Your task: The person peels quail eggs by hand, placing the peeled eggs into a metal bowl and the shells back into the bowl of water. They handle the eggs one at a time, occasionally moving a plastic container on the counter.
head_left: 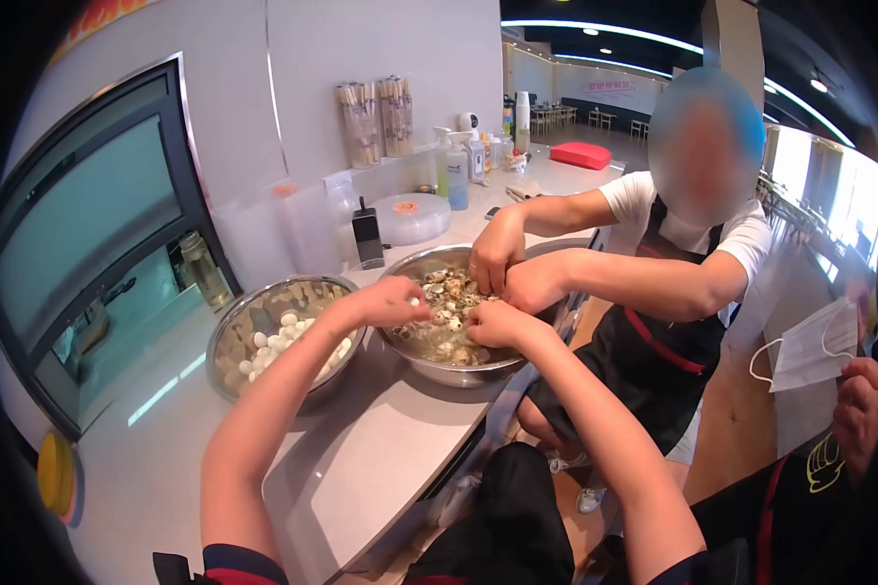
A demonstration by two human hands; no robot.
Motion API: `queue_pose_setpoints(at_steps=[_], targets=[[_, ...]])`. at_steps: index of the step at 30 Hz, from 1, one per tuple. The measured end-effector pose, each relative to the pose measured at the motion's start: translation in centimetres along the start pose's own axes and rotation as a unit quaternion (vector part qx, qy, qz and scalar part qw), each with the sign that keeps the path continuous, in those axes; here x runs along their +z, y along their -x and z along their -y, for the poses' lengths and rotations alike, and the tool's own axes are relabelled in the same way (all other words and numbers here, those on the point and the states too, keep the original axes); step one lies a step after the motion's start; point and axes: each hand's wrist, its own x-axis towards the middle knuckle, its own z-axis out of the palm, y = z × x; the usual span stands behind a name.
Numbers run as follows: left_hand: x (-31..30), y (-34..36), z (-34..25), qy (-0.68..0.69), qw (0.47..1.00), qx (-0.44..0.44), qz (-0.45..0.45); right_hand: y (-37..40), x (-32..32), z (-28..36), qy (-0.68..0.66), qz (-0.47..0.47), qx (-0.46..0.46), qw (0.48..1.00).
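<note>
A large metal bowl [454, 374] holds speckled quail eggs [449, 349] and bits of shell in cloudy water. My left hand [392, 301] is over its left rim, fingers closed on a small pale quail egg [415, 302]. Inside the bowl's right side, my right hand [498, 325] has its fingers bent down among the eggs; what they grip is hidden. To the left stands a second metal bowl [226, 336] with many peeled white eggs [281, 341]; my left forearm crosses in front of it.
Across the bowl, a co-worker's hands [502, 261] work among the same eggs. At right, another person's hand [863, 400] is beside a white face mask [818, 346]. Behind the bowls are a black device [367, 234], a round plastic container [412, 218] and pump bottles [456, 175].
</note>
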Motion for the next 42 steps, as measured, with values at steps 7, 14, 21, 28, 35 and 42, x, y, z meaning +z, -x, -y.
queue_pose_setpoints(at_steps=[7,14,21,28,35,42], targets=[[-4.2,5.8,6.6,0.040,0.982,-0.182,-0.024,0.5,0.1,0.2,0.004,-0.021,-0.009,1.000],[-1.9,11.0,9.6,0.002,0.949,-0.313,0.044,0.4,0.5,0.0,-0.008,-0.021,-0.031,0.999],[-2.6,9.2,8.8,-0.076,0.976,-0.180,-0.097,0.2,0.3,-0.1,-0.013,-0.035,-0.032,0.999],[-1.3,-0.7,3.7,-0.005,0.996,-0.017,-0.082,0.0,0.8,-0.4,-0.022,-0.027,-0.038,0.999],[2.6,-6.7,3.2,-0.207,0.971,-0.112,0.031,0.1,0.8,-0.5,-0.022,-0.027,-0.049,0.998],[3.1,-6.1,1.1,-0.248,0.943,-0.165,0.147,-0.6,1.5,-1.0,-0.048,-0.017,-0.040,0.998]])
